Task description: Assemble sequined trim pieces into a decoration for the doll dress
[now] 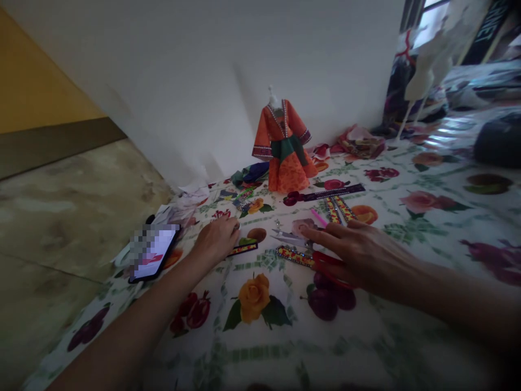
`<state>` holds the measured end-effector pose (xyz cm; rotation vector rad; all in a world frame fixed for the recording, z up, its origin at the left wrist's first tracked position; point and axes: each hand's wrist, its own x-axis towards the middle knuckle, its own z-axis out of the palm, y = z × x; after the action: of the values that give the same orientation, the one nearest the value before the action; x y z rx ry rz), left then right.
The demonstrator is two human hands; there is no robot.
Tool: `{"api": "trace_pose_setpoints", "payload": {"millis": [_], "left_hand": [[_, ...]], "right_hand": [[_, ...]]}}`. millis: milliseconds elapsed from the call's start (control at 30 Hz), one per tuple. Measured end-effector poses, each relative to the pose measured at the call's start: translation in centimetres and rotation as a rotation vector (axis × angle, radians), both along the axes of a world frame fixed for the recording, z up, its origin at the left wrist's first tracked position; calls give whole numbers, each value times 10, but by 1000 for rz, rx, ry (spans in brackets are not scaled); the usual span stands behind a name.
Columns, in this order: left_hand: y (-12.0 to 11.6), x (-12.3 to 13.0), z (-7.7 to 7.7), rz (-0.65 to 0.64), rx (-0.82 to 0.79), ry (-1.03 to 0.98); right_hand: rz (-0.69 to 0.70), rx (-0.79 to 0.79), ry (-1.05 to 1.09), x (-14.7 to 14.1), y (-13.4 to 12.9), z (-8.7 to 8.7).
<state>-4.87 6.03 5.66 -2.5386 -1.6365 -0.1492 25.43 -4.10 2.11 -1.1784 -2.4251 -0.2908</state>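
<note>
My left hand rests on the cloth with its fingers curled; what is in them, if anything, is hidden. Close beside it lies a short piece of patterned trim. My right hand reaches in from the right, fingers stretched and apart, over a pair of scissors with red handles and parted blades. The hand partly covers the handles. Another beaded strip of trim runs toward the scissors. Just past my right fingers are a pink pen-like stick and yellow-red trim pieces.
A small dress form in an orange and green outfit stands by the wall. Before it lies a dark trim strip. A phone lies at the left edge of the floral tablecloth. Fabric scraps sit at the back.
</note>
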Motion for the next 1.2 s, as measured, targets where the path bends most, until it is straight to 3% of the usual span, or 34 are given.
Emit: {"api": "trace_pose_setpoints", "payload": {"millis": [200, 367, 567, 633, 700, 767, 833, 933, 1200], "left_hand": [[-27, 29, 21, -116, 19, -208], [-41, 52, 25, -117, -400, -684], [-40, 61, 13, -19, -573, -878], [-41, 64, 12, -31, -502, -861], [-44, 67, 14, -101, -276, -773], [-46, 69, 16, -249, 8, -599], [-47, 70, 18, -415, 185, -415], [-46, 71, 19, -537, 235, -276], [-42, 72, 22, -541, 145, -183]], "right_hand": [[7, 8, -12, 0, 2, 1], [-27, 15, -29, -1, 2, 0], [-70, 37, -73, -1, 1, 4], [-81, 51, -83, -2, 0, 5], [-90, 43, -84, -2, 0, 5], [-95, 28, -78, -2, 0, 6], [-99, 23, -74, -2, -1, 7], [-92, 33, -78, -2, -1, 8], [-93, 11, -90, -2, 0, 6]]}}
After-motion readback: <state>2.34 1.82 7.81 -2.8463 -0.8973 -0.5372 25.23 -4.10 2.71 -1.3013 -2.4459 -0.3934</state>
